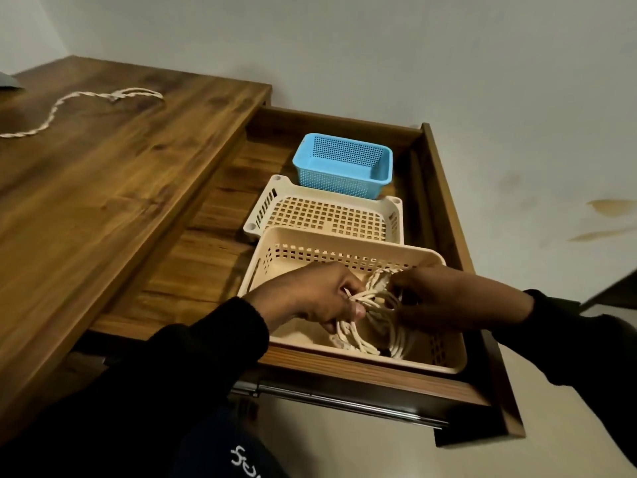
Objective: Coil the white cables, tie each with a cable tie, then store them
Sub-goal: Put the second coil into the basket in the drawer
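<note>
White coiled cable bundle [365,326] sits in near cream plastic basket [348,241] w/ left hand [324,294] pinching its loops; right hand [437,296] grips bundle top. Loose white cable [51,113] far left on wooden worktop [103,188].

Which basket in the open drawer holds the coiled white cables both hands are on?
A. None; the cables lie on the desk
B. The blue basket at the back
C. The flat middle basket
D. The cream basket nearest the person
D: the left hand and right hand hold the coiled cables inside the nearest cream basket.
</note>
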